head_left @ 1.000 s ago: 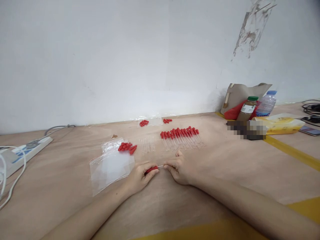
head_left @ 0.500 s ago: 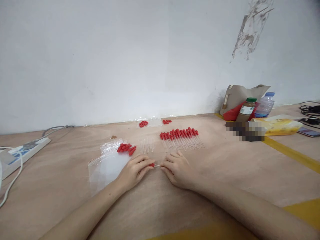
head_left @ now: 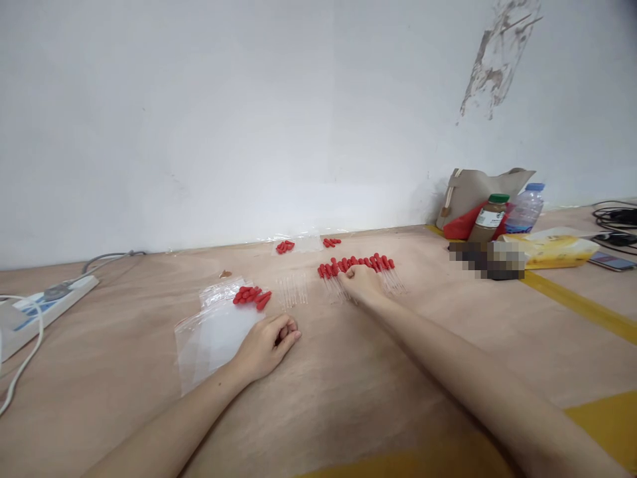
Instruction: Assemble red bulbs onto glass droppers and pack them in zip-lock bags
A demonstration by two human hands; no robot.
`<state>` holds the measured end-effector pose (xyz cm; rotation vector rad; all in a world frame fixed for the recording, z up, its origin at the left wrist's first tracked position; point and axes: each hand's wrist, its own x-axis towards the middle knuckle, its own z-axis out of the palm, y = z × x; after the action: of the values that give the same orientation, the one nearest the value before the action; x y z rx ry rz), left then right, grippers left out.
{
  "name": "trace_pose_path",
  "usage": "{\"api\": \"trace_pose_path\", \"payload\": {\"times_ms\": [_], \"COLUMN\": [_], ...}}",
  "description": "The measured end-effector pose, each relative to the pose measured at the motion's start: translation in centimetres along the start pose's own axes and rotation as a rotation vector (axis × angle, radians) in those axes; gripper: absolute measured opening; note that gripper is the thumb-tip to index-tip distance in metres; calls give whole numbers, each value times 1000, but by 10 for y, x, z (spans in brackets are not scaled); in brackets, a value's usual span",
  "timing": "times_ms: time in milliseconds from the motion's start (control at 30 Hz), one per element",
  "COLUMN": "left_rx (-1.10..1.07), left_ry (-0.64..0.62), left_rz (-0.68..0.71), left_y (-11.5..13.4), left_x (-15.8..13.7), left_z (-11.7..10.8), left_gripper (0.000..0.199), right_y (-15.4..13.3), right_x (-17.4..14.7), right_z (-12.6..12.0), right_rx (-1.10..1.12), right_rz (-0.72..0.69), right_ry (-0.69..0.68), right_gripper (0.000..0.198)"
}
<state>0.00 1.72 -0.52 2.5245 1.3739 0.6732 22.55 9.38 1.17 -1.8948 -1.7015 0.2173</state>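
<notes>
My right hand [head_left: 363,281] is over a row of glass droppers [head_left: 385,263] with red rubber bulbs, fingers pinched around a dropper among them; its palm hides part of the row. Resting on the brown surface, my left hand [head_left: 269,345] has its fingers curled in, and nothing shows in it. Just beyond the left hand lies a heap of loose red rubber bulbs [head_left: 246,294] on clear zip bags [head_left: 213,335]. Several bare glass tubes [head_left: 292,291] lie side by side between that heap and the dropper row.
Near the wall are two small groups of red bulbs [head_left: 284,247] with clear plastic. To the right stand a grey bag [head_left: 490,186], a green-capped bottle [head_left: 490,218], a clear bottle [head_left: 526,207] and a yellow tissue pack [head_left: 552,251]. A power strip [head_left: 54,305] with cables lies left.
My right hand has left the spot beside my left hand and moved forward to the row, taking the dropper along. My left hand has let go of its red bulb and stayed in place.
</notes>
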Motion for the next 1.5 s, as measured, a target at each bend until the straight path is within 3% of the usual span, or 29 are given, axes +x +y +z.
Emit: {"api": "trace_pose_path", "payload": {"times_ms": [167, 333, 500, 633, 900, 1067, 1267, 1367, 1500], "left_rx": [-16, -22, -9, -4, 52, 332, 486, 498, 360], "left_ry": [5, 1, -9, -7, -3, 249, 243, 249, 289], "left_rz": [8, 11, 1, 1, 16, -130, -220, -219, -129], "left_y": [1, 1, 0, 0, -1, -28, -56, -53, -28], "left_x": [-1, -1, -1, -1, 2, 12, 16, 16, 11], "left_z": [0, 0, -1, -1, -5, -18, -18, -18, -18], "left_gripper": [14, 13, 12, 12, 13, 15, 17, 19, 16], "right_y": [-11, -9, -16, -39, -71, -77, -83, -80, -63], "right_x": [10, 7, -6, -13, 10, 21, 23, 21, 8], "right_z": [19, 20, 18, 25, 55, 61, 61, 55, 36], "right_rx": [-103, -199, -188, -59, 14, 55, 81, 111, 188], "right_rz": [30, 11, -155, -238, -45, 35, 83, 77, -26], "right_ry": [11, -5, 38, -82, -214, -281, -313, -315, -261], "right_gripper": [29, 36, 36, 24, 38, 33, 33, 29, 25]}}
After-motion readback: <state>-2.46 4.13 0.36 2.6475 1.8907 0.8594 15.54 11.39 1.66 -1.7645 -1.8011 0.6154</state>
